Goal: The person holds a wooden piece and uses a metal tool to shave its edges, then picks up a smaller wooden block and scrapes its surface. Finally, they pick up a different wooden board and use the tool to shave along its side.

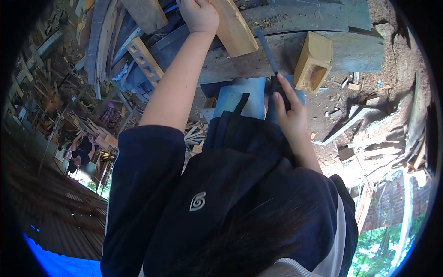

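Observation:
My left hand point(199, 16) is at the top edge of the head view, closed on the side of a pale wooden block point(236, 32); some of its fingers are cut off by the frame. The block lies slanted on a weathered grey plank point(350, 48). In my right hand point(291, 108) is a chisel point(267, 50) with a long, flat grey blade and a dark handle. Its blade points up and away from me, apart from the block. Right of the blade sits a yellowish wooden block point(314, 62) with a hollow cut into its near end.
A slotted wooden piece point(145, 62) and another board point(145, 16) lie on the left. Stacked curved planks point(99, 41) stand beyond them. Wood scraps point(353, 122) litter the ground at right. Another person point(82, 154) is in the far left background.

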Demonstrator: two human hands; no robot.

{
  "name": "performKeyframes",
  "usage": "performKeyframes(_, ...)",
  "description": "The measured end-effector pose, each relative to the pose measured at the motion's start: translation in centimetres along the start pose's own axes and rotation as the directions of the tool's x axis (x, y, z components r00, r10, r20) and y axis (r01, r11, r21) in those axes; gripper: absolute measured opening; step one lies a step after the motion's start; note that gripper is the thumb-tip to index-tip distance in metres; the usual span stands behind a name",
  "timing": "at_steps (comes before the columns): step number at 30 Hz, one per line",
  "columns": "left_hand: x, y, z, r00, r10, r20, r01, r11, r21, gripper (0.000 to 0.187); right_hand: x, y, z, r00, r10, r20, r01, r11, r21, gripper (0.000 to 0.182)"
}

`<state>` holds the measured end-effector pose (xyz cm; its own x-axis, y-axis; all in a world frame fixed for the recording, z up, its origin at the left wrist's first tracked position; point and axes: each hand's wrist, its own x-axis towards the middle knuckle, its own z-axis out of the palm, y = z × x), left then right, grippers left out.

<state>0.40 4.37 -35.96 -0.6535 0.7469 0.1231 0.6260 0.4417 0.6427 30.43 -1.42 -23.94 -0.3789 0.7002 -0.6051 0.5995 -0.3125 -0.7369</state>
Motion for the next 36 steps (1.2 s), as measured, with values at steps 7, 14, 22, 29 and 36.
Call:
performKeyframes(7, -1.3, 4.3, -4.6, 0.856, 0.493, 0.156, -0.513, 0.846, 0.143, 0.033, -3.0, -0.2, -0.8, 0.996, 0.041, 0.081, -0.047, 0.996, 0.073, 0.047)
performKeyframes(14, -2.5, 2.0, -3.7, 0.767, 0.589, 0.255, -0.626, 0.775, 0.093, 0.018, -3.5, 0.3, -0.8, 0.997, 0.051, 0.056, -0.055, 0.996, 0.070, 0.047)
performKeyframes(22, -3.6, 2.7, -1.7, 0.837, 0.513, 0.190, -0.539, 0.833, 0.126, 0.008, -3.2, 0.0, -0.8, 0.984, 0.152, 0.096, -0.163, 0.980, 0.115, 0.044)
performKeyframes(29, -2.4, 2.8, -1.4, 0.976, 0.213, 0.037, -0.216, 0.973, 0.087, 0.010, -3.4, -0.2, -0.6, 0.989, 0.104, 0.102, -0.111, 0.992, 0.061, 0.045)
performKeyframes(36, 1.3, -0.2, -0.8, 0.964, -0.226, 0.138, 0.263, 0.872, -0.412, 0.034, -2.9, -0.2, -0.2, 0.981, 0.155, 0.120, -0.182, 0.949, 0.259, 0.044)
